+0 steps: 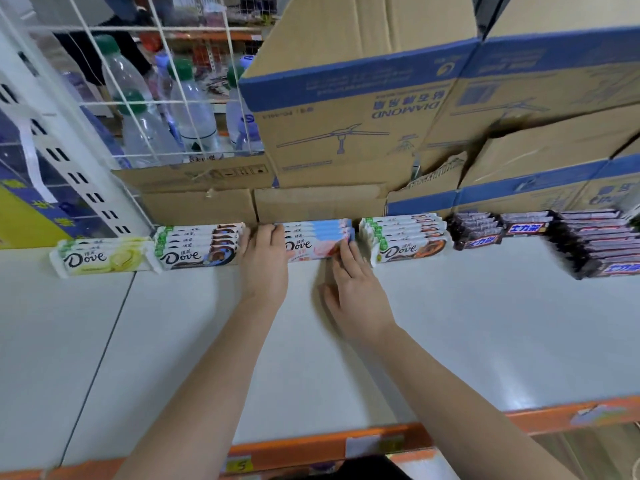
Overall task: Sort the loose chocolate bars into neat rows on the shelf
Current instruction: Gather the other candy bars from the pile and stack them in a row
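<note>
You seem to be squaring the pink Dove stack at the back of the shelf, between your fingers: left hand curled over one end, right hand pressing nearly straight. Next, nudge it level with the neighbouring stacks.

Bright, even overhead light; soft glare on shelf; faint shadows under hands; edges bowed, slightly blurred.
</note>
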